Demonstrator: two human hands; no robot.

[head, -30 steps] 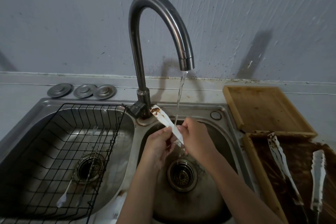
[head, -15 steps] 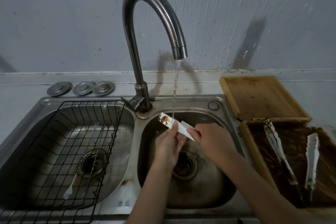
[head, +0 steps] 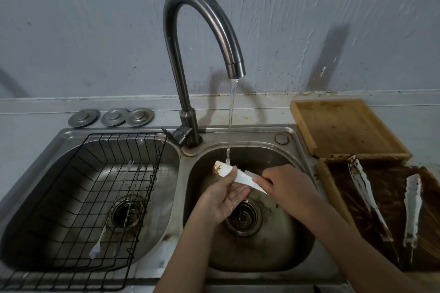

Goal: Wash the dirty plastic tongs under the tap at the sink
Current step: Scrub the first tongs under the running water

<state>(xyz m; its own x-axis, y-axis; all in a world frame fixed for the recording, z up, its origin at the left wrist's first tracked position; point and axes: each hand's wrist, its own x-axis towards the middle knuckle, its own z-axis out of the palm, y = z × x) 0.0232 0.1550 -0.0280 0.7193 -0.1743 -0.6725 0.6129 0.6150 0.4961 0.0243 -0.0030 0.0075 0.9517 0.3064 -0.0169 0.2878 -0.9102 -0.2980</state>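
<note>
White plastic tongs (head: 240, 176) with a brown-stained tip lie nearly level over the right sink basin (head: 273, 245). The water stream (head: 230, 121) from the curved metal tap (head: 202, 31) falls on the stained tip. My right hand (head: 288, 184) grips the tongs' handle end. My left hand (head: 223, 195) is under the tongs, palm up, with its thumb pressed on the tongs near the tip.
The left basin holds a black wire rack (head: 100, 197) with a clear plastic fork (head: 112, 211) in it. Three metal drain covers (head: 112, 117) sit behind it. To the right stand a clean wooden tray (head: 345, 126) and a dirty tray (head: 333, 197) with two more stained tongs (head: 366, 195).
The tongs have come down from pointing up-left to nearly level, and their stained tip has moved into the water stream. My left hand has turned palm up beneath them.
</note>
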